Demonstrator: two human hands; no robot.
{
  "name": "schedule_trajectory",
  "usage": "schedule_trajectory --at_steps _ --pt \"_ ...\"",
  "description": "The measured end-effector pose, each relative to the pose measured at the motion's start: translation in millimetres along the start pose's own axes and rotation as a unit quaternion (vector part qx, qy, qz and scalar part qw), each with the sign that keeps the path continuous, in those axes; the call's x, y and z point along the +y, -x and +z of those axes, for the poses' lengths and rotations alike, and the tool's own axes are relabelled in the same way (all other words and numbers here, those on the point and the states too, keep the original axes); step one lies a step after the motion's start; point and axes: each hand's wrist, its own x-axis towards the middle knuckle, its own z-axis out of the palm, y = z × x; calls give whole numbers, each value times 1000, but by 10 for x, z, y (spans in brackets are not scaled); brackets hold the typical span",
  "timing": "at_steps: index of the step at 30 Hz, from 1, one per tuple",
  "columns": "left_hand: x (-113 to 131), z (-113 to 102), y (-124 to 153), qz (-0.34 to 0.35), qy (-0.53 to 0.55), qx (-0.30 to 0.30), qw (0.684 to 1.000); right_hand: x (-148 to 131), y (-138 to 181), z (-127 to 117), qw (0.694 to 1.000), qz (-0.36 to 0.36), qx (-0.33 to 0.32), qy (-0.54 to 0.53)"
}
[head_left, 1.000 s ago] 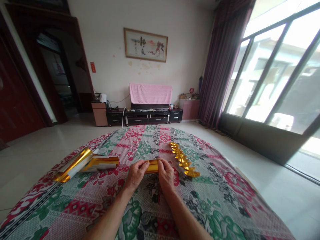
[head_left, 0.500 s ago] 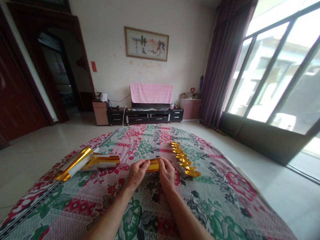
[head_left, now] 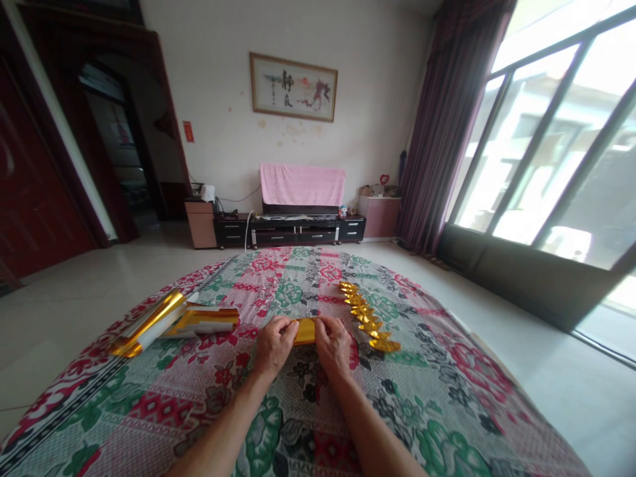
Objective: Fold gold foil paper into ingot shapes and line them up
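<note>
A folded piece of gold foil paper (head_left: pixel 305 330) stretches between my two hands, just above the flowered cloth (head_left: pixel 209 397). My left hand (head_left: pixel 275 341) pinches its left end between thumb and fingers. At the opposite end, my right hand (head_left: pixel 334 341) grips it the same way, fingers curled. To the right of my hands runs a row of several folded gold paper pieces with pointed ends (head_left: pixel 370 326). Off to the left lie a curled gold foil sheet (head_left: pixel 154 321) with a white back and a flatter stack of gold sheets (head_left: pixel 209 320).
The cloth covers a large rounded surface. Beyond it stand a low black TV cabinet (head_left: pixel 293 235) and a screen under a pink cloth (head_left: pixel 303 184). A purple curtain (head_left: pixel 432 132) hangs by the windows at right. A red door (head_left: pixel 40 185) is at left.
The gold foil paper between my hands now shows a smoother, flatter face, where a dark crease line ran across it before. Both hands keep nearly the same place.
</note>
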Motion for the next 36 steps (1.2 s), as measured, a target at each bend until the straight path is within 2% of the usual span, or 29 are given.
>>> schedule_trajectory --at_steps 5,16,27,36 --pt "-68 59 -3 49 -81 17 995 51 -22 -13 995 -35 -36 86" --pt "-84 78 35 97 -248 -15 964 72 13 12 970 -86 -93 206" --pt "8 39 73 130 -280 -35 950 56 34 31 951 -78 -101 282" --pt "-4 38 76 110 -267 -37 957 75 29 30 955 -71 -100 268"
